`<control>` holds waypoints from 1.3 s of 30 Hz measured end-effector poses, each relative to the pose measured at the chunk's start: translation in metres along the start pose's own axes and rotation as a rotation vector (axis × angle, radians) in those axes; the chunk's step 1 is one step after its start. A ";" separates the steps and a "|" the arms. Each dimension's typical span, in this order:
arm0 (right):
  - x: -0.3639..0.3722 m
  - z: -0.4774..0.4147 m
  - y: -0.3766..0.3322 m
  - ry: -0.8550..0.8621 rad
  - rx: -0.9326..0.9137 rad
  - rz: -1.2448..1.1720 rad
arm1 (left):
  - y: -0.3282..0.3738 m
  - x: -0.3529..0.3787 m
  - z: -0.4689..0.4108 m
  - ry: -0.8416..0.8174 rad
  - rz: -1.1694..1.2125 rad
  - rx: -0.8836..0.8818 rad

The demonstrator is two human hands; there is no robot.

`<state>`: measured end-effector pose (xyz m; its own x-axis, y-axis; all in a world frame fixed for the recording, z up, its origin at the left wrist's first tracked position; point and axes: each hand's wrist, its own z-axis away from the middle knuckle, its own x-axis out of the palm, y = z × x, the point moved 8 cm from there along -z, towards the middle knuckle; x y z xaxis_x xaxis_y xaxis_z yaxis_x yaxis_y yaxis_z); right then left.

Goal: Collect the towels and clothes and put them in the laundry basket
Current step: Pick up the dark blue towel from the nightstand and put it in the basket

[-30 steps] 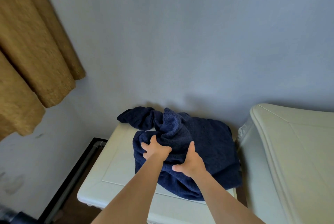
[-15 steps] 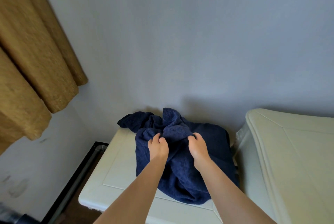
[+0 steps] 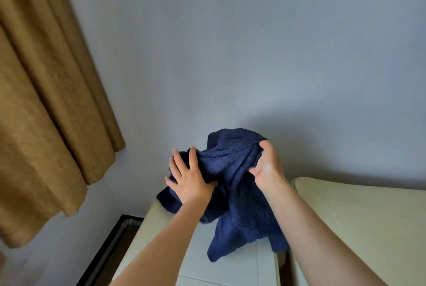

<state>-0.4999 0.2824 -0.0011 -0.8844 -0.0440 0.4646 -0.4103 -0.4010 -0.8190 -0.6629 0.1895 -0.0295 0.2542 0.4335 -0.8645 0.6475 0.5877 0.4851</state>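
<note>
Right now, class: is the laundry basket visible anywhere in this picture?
No: only the blue towel, both hands, a cream table, curtain and wall show.

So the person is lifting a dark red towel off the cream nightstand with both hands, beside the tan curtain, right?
Not quite: the towel is navy blue, not dark red, as the head view shows. The rest holds: the left hand and right hand lift it off the cream nightstand, beside the tan curtain.
</note>
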 end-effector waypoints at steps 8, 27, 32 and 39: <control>0.051 0.090 -0.087 -0.113 -0.212 0.082 | 0.024 -0.133 0.001 0.116 0.059 0.064; 0.045 0.335 -0.120 -0.097 -0.863 0.477 | 0.067 -0.292 0.112 -0.264 1.413 -0.249; 0.019 0.377 -0.109 -0.181 -0.804 0.496 | 0.068 -0.305 0.173 -0.313 1.439 -0.364; 0.004 0.382 -0.092 -0.326 -0.602 0.424 | 0.072 -0.325 0.226 -0.341 1.570 -0.355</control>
<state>-0.3811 -0.0310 0.2049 -0.9205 -0.3839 0.0727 -0.1863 0.2677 -0.9453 -0.5370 -0.0636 0.2569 0.6305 0.5870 0.5079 -0.5555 -0.1159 0.8234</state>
